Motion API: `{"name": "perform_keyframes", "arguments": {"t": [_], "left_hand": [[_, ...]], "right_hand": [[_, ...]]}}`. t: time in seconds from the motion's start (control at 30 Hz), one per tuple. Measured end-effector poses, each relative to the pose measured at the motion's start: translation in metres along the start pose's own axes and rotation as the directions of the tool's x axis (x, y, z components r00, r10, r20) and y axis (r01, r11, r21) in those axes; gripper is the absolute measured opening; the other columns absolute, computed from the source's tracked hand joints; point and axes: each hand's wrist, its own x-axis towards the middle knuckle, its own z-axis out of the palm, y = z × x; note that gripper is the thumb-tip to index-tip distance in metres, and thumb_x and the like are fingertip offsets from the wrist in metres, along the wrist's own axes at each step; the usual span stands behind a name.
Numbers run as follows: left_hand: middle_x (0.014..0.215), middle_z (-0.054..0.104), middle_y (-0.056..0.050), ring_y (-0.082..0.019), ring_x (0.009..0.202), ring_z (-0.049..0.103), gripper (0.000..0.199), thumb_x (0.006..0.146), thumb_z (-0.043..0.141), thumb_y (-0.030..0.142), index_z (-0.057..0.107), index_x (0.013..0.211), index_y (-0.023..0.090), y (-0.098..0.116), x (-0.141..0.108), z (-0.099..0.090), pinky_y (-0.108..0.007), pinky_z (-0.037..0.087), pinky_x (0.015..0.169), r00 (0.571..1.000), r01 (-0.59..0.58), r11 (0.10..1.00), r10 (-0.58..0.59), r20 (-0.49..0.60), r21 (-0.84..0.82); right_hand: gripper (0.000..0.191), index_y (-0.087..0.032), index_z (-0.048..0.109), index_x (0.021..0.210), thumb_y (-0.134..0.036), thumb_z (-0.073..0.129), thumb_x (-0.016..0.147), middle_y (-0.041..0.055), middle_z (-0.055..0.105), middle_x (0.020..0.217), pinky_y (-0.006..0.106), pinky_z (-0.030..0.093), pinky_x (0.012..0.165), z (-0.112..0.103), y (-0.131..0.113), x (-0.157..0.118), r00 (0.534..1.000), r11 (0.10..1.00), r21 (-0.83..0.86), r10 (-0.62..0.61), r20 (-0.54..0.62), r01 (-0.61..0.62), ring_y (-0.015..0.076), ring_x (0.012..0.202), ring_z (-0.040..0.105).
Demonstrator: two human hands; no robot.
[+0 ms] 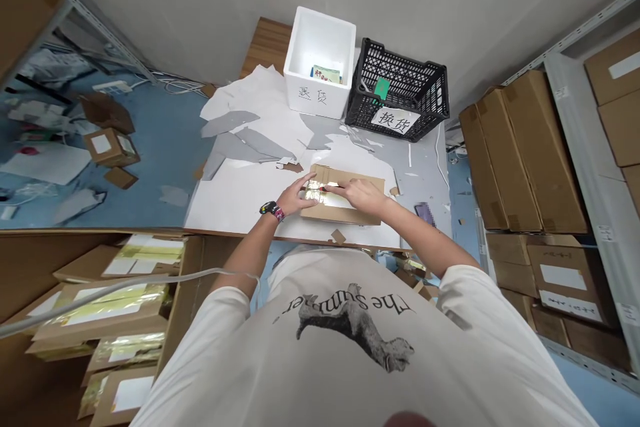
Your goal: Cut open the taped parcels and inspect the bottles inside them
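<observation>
A flat brown cardboard box (345, 215) with shiny yellowish tape and a white label lies on the table near its front edge. My left hand (295, 198) rests on the box's left end, fingers and thumb spread apart. From the right, my right hand (364, 196) reaches over the box, its fingers curled and the index finger pointing along the taped part. A small red and dark thing shows by its fingertips, too small to name. A scrap of cardboard (339, 236) lies just in front of the box.
Behind stand a white foam box (315, 101) and a black plastic crate (357, 107), both with handwriting. Torn grey-white sheets (250, 140) cover the table's left. A phone-like purple object (424, 213) lies right. Packed cartons fill a large box (193, 260) at left and shelves (570, 93) at right.
</observation>
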Motion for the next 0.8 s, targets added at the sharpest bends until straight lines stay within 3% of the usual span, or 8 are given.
{"name": "perform_keyframes", "arguments": {"t": [0.13, 0.27, 0.43, 0.57, 0.8], "left_hand": [[0.182, 0.054, -0.009, -0.036, 0.155, 0.064, 0.109, 0.087, 0.086, 0.063, 0.047, 0.183, 0.033, 0.007, 0.0, -0.003, -0.047, 0.059, 0.126, 1.0, 0.0, 0.999, 0.0, 0.008, 0.045], [0.179, 0.059, -0.006, -0.035, 0.138, 0.076, 0.111, 0.086, 0.087, 0.065, 0.044, 0.184, 0.038, 0.013, -0.001, -0.006, -0.045, 0.064, 0.115, 0.997, 0.069, 0.992, -0.072, 0.025, 0.101], [0.173, 0.065, -0.005, -0.034, 0.13, 0.08, 0.112, 0.086, 0.085, 0.066, 0.041, 0.186, 0.04, 0.016, -0.003, -0.008, -0.043, 0.063, 0.109, 0.993, 0.108, 0.98, -0.115, 0.032, 0.166], [0.174, 0.064, -0.003, -0.036, 0.132, 0.079, 0.11, 0.086, 0.084, 0.069, 0.042, 0.185, 0.043, 0.02, 0.0, -0.01, -0.044, 0.062, 0.106, 0.99, 0.124, 0.963, -0.137, 0.038, 0.24], [0.167, 0.07, -0.004, -0.038, 0.138, 0.077, 0.11, 0.088, 0.081, 0.073, 0.04, 0.185, 0.044, 0.033, 0.002, -0.014, -0.044, 0.061, 0.105, 0.977, 0.163, 0.926, -0.2, 0.075, 0.34]], "right_hand": [[0.079, -0.032, 0.036, 0.187, -0.006, 0.044, 0.113, 0.0155, 0.078, 0.139, 0.036, 0.053, 0.09, 0.003, 0.001, -0.003, 1.0, 0.999, -0.031, -0.014, 0.022, 0.015, 0.028, 0.108, 0.079], [0.076, -0.033, 0.041, 0.185, -0.007, 0.045, 0.113, 0.0154, 0.078, 0.135, 0.034, 0.051, 0.086, 0.02, 0.022, -0.02, 0.996, 0.997, -0.065, 0.036, 0.082, -0.031, 0.0277, 0.106, 0.08], [0.07, -0.032, 0.049, 0.181, -0.008, 0.041, 0.115, 0.0173, 0.077, 0.137, 0.034, 0.049, 0.081, 0.038, 0.059, -0.083, 0.976, 0.984, -0.136, 0.136, 0.172, -0.113, 0.0275, 0.104, 0.079], [0.068, -0.03, 0.056, 0.176, -0.008, 0.042, 0.114, 0.0198, 0.075, 0.14, 0.035, 0.049, 0.079, 0.044, 0.075, -0.137, 0.949, 0.962, -0.171, 0.245, 0.197, -0.213, 0.0272, 0.1, 0.077], [0.08, -0.036, 0.045, 0.183, -0.006, 0.047, 0.109, 0.0158, 0.075, 0.135, 0.033, 0.047, 0.079, 0.07, 0.091, -0.171, 0.946, 0.962, -0.153, 0.255, 0.199, -0.227, 0.0269, 0.104, 0.073]]}}
